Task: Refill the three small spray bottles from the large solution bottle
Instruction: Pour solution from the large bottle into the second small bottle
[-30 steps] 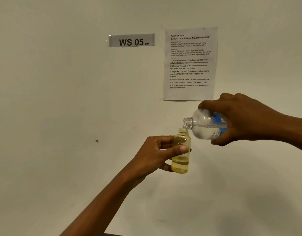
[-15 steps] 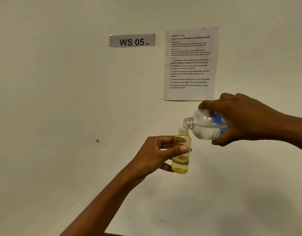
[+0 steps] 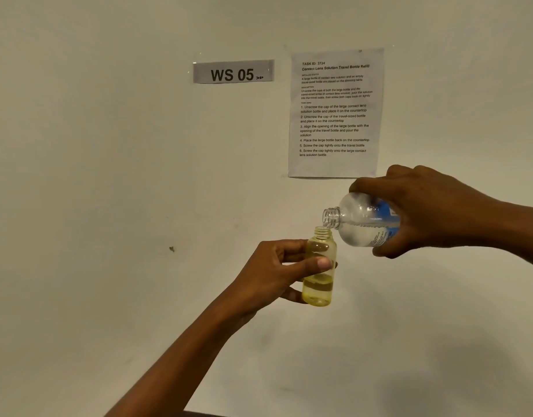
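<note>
My left hand (image 3: 271,275) grips a small yellow-tinted bottle (image 3: 319,293) upright in mid-air, its cap off and liquid filling its lower part. My right hand (image 3: 424,209) holds the large clear solution bottle (image 3: 358,224), with a blue label, tipped on its side. The large bottle's open neck sits just above and to the right of the small bottle's mouth, nearly touching it. Clear liquid lies in the lower half of the tilted large bottle. No other small bottles or caps are in view.
A pale wall fills the background. On it hang a "WS 05" sign (image 3: 233,72) and a printed instruction sheet (image 3: 334,112) just above my right hand. No table surface is in view.
Both hands and bottles stay nearly where they were. The liquid level in the small bottle looks slightly higher.
</note>
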### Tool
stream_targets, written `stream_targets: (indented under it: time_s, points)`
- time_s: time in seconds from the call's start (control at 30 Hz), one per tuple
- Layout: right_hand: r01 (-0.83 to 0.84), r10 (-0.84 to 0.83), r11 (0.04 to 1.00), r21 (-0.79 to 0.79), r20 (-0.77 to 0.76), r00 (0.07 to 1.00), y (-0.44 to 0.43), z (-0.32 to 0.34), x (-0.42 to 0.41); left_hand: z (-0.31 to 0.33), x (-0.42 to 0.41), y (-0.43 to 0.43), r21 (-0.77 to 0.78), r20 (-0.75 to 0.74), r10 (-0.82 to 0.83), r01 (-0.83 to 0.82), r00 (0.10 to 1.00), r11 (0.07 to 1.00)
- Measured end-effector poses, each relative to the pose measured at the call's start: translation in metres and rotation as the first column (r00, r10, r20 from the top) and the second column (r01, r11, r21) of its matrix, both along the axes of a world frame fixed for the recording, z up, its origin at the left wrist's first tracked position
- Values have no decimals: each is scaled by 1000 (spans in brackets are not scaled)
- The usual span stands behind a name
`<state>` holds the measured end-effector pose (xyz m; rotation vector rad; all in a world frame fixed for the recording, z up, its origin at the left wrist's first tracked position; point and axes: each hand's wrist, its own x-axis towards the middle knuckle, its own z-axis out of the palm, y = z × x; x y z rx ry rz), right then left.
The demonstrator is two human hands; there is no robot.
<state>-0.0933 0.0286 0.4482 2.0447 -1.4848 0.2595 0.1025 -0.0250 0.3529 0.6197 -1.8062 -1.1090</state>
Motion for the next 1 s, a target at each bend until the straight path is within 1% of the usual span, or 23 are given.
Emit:
stream_targets:
  time_s: [1.0]
  points:
    - [14, -13, 1000, 21, -19, 1000, 3, 2, 0, -1, -2, -1, 0, 0, -8, 8, 1000, 1000]
